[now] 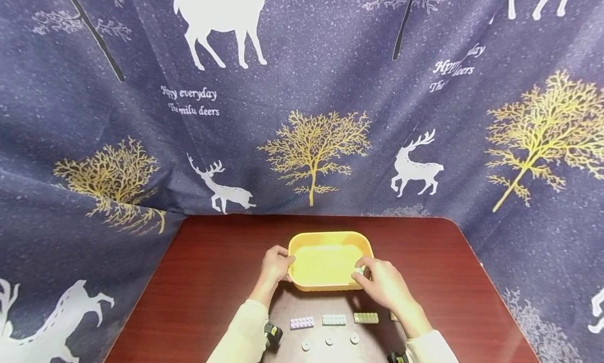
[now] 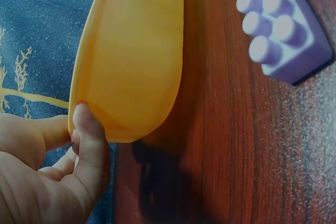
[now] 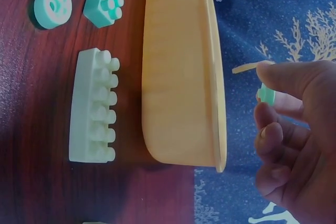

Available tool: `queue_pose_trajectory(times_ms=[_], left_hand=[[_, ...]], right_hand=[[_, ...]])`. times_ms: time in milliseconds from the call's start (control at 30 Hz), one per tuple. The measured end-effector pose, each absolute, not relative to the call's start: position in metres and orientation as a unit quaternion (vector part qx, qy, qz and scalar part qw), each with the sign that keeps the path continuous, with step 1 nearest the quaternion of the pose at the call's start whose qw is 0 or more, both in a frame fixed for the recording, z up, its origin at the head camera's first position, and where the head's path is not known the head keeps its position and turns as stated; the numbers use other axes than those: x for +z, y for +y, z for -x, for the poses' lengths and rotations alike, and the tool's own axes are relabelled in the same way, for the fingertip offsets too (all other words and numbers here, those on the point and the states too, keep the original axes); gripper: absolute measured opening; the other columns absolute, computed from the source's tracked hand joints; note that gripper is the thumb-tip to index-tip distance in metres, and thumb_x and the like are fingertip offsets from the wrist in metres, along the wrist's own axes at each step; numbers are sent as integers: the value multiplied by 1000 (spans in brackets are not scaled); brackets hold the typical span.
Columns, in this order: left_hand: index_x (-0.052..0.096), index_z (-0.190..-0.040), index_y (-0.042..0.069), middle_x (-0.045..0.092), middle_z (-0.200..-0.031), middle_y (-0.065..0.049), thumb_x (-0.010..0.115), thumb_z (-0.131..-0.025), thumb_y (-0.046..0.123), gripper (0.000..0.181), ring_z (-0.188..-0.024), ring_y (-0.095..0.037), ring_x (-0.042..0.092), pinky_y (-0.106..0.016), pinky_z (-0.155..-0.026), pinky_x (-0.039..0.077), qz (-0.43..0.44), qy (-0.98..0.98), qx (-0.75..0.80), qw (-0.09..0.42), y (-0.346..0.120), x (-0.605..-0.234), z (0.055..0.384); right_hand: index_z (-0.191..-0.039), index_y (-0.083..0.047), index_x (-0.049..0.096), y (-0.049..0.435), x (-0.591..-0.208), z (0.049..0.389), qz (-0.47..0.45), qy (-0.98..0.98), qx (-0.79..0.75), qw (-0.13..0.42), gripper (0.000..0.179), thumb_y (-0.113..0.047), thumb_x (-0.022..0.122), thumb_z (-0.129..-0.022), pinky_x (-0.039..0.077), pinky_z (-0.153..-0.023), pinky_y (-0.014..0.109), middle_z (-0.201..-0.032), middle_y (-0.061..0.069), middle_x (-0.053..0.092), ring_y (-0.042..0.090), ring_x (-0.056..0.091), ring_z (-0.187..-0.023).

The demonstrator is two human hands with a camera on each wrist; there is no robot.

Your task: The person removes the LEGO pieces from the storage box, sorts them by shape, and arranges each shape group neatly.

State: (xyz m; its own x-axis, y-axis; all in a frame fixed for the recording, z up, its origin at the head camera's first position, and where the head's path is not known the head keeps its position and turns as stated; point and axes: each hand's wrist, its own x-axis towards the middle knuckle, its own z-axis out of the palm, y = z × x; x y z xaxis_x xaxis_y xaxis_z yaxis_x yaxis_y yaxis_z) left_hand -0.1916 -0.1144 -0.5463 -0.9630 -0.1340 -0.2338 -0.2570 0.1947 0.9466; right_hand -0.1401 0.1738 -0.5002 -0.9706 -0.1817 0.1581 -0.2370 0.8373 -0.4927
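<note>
A yellow plastic bin stands on the table. At its left end my left hand pinches the rim, with the thumb on the inner side; the left wrist view shows this hand close up. Over the bin's near right corner, my right hand pinches a small green toy block between thumb and fingers. Most of that block is hidden by the fingers in the head view. In the right wrist view the hand is above the bin's rim.
In front of the bin lie a purple brick, a pale teal brick and a green brick. Another brick is partly behind my right wrist. Nearer me are three round wheels. Patterned cloth hangs behind the table.
</note>
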Motion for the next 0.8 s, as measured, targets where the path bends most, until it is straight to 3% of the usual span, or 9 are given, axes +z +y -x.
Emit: queue_pose_trajectory(times_ms=[233,567,800], left_hand=[[58,-110,-8,63,-88,-18,69,-93,2,22,-52,-22,64,-30,-41,60,125,770,624,52,-115,-546,191],[57,-112,-11,66,-94,-29,68,-92,0,25,-53,-29,67,-29,-39,58,120,768,627,50,-115,-545,190],[58,-112,-12,66,-94,-29,68,-93,0,25,-53,-29,67,-29,-39,58,121,770,624,49,-115,-544,191]], right_hand=[[-98,-24,73,179,-498,129,-100,-957,265,56,14,-29,80,-87,42,-52,24,-66,-16,56,2,48,-57],[-102,-22,74,185,-502,117,-100,-957,264,61,18,-27,81,-87,45,-54,23,-66,-19,57,-2,50,-57],[-95,-30,71,192,-506,110,-101,-955,267,75,16,-23,82,-85,45,-55,22,-70,-20,60,-4,50,-60]])
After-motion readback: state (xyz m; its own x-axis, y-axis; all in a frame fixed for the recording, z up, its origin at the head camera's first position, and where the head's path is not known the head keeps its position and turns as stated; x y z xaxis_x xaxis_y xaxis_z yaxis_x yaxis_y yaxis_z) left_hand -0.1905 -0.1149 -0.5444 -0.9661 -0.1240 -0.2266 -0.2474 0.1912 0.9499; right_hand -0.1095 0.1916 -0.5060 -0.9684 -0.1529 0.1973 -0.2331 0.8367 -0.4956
